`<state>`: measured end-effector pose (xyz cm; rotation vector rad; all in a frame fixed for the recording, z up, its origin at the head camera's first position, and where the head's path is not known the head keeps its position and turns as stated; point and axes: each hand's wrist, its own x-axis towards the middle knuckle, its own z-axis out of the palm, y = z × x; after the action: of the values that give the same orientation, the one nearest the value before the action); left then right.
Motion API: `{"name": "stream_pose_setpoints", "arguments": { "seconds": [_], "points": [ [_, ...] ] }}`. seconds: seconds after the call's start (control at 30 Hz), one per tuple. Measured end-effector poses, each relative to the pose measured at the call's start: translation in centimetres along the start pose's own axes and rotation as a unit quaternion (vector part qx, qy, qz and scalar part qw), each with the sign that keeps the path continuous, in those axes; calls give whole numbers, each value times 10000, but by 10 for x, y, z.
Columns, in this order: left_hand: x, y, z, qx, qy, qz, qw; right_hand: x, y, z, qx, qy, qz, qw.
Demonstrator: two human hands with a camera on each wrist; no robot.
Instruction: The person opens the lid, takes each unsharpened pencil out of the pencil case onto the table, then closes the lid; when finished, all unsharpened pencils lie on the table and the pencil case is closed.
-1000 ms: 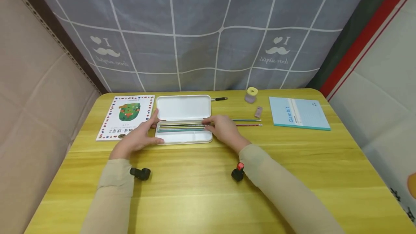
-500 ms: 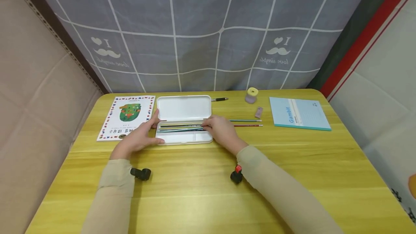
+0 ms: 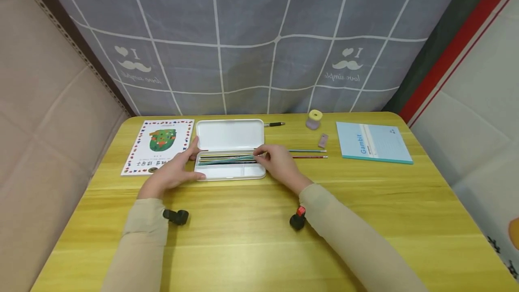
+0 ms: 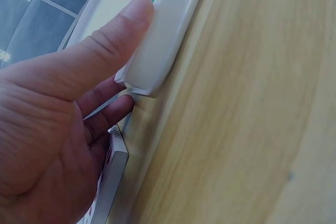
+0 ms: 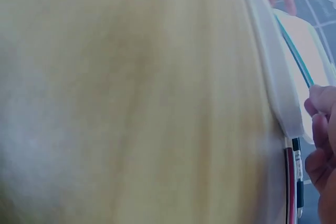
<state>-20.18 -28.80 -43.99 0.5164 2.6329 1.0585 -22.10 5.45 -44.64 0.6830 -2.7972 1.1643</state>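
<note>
A white pencil case [image 3: 230, 134] lies on the table with its lid folded back, and several pencils lie lengthwise in its tray. My left hand [image 3: 174, 174] holds the case's left end, the thumb on the front rim and the other fingers around the corner. In the left wrist view, that thumb [image 4: 113, 35] overlaps the white wall. At the tray's right end my right hand [image 3: 279, 166] pinches the end of a teal pencil [image 5: 296, 53] between thumb and fingertips. This pencil slants over the others, and my right fingers hide its right end.
Right of the case lie a green pencil [image 3: 306, 150] and a red pencil [image 3: 312, 157]. A black pen [image 3: 275, 124], an eraser [image 3: 322, 140] and a yellow-topped round container [image 3: 314, 120] sit behind. Booklet [image 3: 162, 141] at left; blue notebook [image 3: 373, 142] at right.
My right hand has shifted slightly and the teal pencil, earlier level along the front of the row, now slants across the other pencils. The left hand and the case stay put.
</note>
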Motion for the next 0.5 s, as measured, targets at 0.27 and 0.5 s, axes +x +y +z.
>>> {"name": "stream_pose_setpoints", "arguments": {
  "seconds": [0.27, 0.5],
  "points": [
    [-1, 0, 0, -19, -9, 17, 10000, -3, 7, -10, 1399, 521, 310, 9883],
    [0, 0, 0, -14, -1, 3, 10000, -8, 13, -21, 2231, 799, 822, 9680]
  ]
}}
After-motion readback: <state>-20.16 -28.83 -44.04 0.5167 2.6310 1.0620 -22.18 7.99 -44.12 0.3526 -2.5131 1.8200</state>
